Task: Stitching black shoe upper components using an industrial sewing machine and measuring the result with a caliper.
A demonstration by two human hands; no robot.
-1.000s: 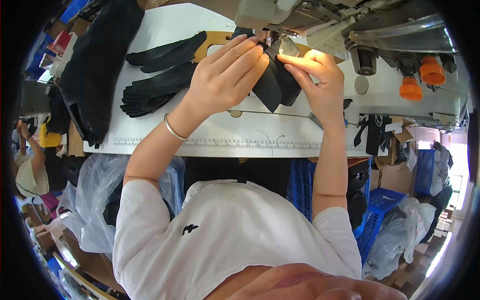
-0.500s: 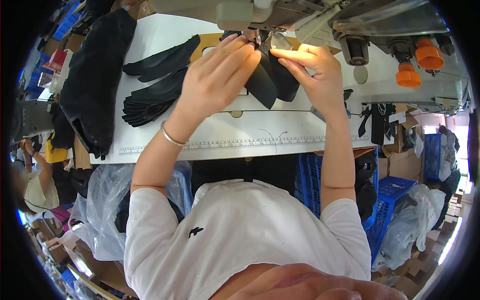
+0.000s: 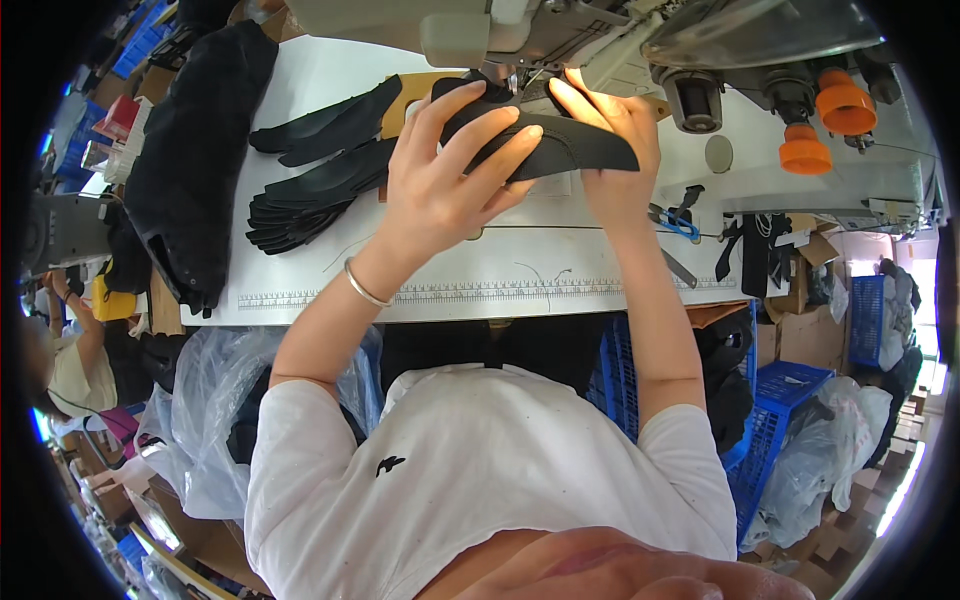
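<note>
Both hands hold a curved black leather-like piece (image 3: 582, 150) with a stitched seam, just in front of the sewing machine (image 3: 560, 35). My left hand (image 3: 440, 170) lies over its left part, fingers bent and pressed on the surface. At the right end my right hand (image 3: 630, 125) grips it, partly hidden behind the piece. The needle area is largely covered by the hands and the work. Left of my left hand lie two groups of similar black pieces, a small one (image 3: 335, 125) and a fanned stack (image 3: 300, 210).
Blue-handled scissors (image 3: 678, 224) lie right of my right forearm. A long black bundle (image 3: 195, 150) covers the table's left end. A ruler strip (image 3: 440, 292) runs along the front edge. Orange knobs (image 3: 805, 150) hang at right. Blue crates (image 3: 780, 400) stand below. Another person (image 3: 80, 370) sits far left.
The black piece, earlier hanging as two flaps under the needle area, is now turned sideways and spread between my hands. My right hand has shifted left, and the blue-handled scissors are more exposed.
</note>
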